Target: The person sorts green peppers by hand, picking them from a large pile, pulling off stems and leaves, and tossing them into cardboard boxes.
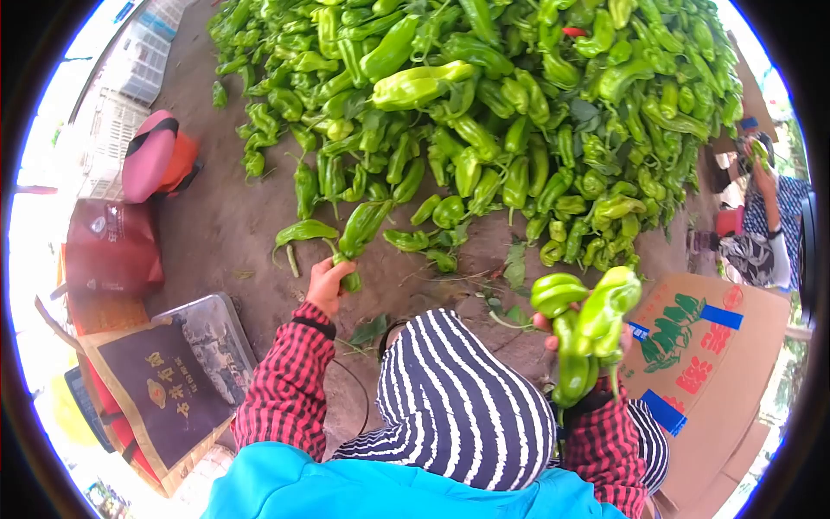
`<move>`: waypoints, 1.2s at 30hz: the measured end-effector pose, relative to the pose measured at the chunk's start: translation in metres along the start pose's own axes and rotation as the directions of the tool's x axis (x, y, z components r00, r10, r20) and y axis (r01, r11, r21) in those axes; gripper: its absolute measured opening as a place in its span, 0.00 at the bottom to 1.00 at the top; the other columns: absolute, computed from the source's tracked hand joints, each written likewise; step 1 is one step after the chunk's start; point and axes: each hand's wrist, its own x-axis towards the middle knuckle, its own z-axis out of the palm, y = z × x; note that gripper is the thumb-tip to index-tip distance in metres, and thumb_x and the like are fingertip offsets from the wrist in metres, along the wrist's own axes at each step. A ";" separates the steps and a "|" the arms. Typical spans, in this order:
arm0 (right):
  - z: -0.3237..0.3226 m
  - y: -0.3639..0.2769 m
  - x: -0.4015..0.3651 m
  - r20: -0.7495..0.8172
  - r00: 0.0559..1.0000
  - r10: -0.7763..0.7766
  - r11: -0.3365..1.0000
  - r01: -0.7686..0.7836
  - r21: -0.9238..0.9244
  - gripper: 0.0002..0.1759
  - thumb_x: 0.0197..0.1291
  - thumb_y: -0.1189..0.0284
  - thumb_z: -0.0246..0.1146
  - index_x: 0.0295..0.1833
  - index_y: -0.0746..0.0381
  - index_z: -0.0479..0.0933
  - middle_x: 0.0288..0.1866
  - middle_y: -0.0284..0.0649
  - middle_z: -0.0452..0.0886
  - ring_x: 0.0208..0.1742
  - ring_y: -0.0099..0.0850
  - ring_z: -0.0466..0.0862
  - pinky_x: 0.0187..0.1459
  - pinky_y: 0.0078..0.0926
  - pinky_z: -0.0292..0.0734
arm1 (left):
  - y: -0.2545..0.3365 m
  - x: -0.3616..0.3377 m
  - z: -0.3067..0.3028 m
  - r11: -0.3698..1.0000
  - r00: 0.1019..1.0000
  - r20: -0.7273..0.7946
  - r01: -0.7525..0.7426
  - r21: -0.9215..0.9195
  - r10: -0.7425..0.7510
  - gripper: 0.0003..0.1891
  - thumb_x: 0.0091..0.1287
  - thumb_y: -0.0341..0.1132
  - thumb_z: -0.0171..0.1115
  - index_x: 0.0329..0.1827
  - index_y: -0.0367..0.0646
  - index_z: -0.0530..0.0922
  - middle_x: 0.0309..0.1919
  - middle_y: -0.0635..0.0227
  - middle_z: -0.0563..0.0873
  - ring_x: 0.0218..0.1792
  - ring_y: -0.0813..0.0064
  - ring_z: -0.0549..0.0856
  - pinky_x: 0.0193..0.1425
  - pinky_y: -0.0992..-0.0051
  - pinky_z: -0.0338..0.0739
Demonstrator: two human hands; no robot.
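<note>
A big heap of green peppers (484, 104) covers the dirt ground ahead of me. My left hand (327, 285), in a red checked sleeve, reaches to the heap's near edge and grips a long green pepper (359, 232) by its stem end. My right hand (562, 333) is raised at the right and holds a bunch of several green peppers (588, 329); the fingers are mostly hidden behind them. My knee in striped trousers (458, 398) sits between the two arms.
A cardboard box (718, 363) with printed markings lies at the right. A dark bag with gold lettering (164, 389), a red bag (112, 246) and a pink bag (156, 156) sit at the left. Another person (769, 216) squats at the far right.
</note>
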 end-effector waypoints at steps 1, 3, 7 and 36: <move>0.010 -0.009 -0.007 -0.008 0.998 -0.055 0.998 0.055 -0.025 0.43 0.44 0.55 0.62 0.61 0.73 0.59 0.59 0.64 0.62 0.57 0.63 0.66 0.45 0.46 0.78 | 0.003 -0.005 -0.001 0.964 0.988 0.146 0.091 -0.248 -0.056 0.11 0.52 0.32 0.59 0.38 0.36 0.77 0.25 0.74 0.78 0.20 0.80 0.75 0.24 0.76 0.69; 0.042 -0.021 -0.020 -0.082 0.988 -0.133 0.991 0.130 -0.031 0.41 0.48 0.56 0.60 0.61 0.73 0.59 0.59 0.63 0.63 0.59 0.61 0.66 0.45 0.48 0.78 | -0.003 -0.008 0.004 0.882 0.984 0.178 0.083 -0.463 0.001 0.11 0.52 0.29 0.58 0.39 0.39 0.77 0.26 0.74 0.78 0.19 0.79 0.73 0.22 0.81 0.66; 0.050 -0.042 -0.070 -0.058 0.980 -0.190 0.982 0.188 -0.035 0.38 0.53 0.62 0.59 0.64 0.70 0.54 0.57 0.68 0.63 0.52 0.59 0.72 0.47 0.54 0.76 | 0.007 -0.001 0.017 0.817 0.858 0.512 0.269 -0.510 0.037 0.09 0.53 0.29 0.56 0.37 0.37 0.74 0.26 0.67 0.78 0.24 0.78 0.78 0.23 0.78 0.74; 0.136 -0.088 -0.283 0.182 0.316 -0.931 0.213 0.877 -0.430 0.30 0.59 0.58 0.56 0.62 0.62 0.61 0.59 0.49 0.67 0.57 0.44 0.70 0.54 0.42 0.70 | 0.205 -0.176 0.095 0.686 0.566 0.568 0.006 -0.728 0.598 0.14 0.66 0.43 0.52 0.48 0.46 0.68 0.24 0.70 0.75 0.19 0.82 0.68 0.19 0.79 0.62</move>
